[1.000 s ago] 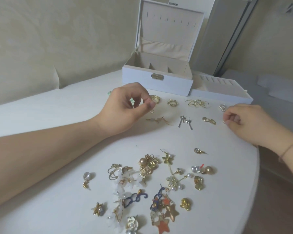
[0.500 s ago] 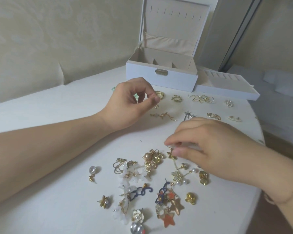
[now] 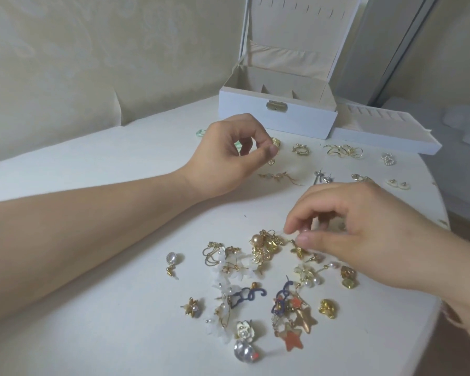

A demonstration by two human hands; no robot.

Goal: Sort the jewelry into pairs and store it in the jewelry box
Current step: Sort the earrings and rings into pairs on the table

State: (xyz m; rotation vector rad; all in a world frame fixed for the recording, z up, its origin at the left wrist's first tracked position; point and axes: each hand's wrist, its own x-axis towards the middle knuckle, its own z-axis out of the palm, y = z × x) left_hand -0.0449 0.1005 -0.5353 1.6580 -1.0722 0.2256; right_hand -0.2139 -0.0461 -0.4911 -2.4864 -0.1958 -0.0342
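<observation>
Since half a second ago, the right hand (image 3: 364, 234) has stayed over the jumbled heap of earrings (image 3: 266, 283) on the round white table (image 3: 120, 335), fingertips now pinching a thin gold piece beside the pearl cluster. Left hand (image 3: 228, 156) still pinches a small gold earring near the sorted pairs (image 3: 342, 151). Behind them stands the white jewelry box (image 3: 277, 115), lid open, beige fabric lining, brass clasp; its tray (image 3: 385, 139) lies beside.

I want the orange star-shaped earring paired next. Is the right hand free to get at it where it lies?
Probably yes. The orange star-shaped earring lies uncovered at the near edge of the loose pile, close to the right hand, though it touches neighbouring pieces. The hand's fingers already seem to pinch something small.
</observation>
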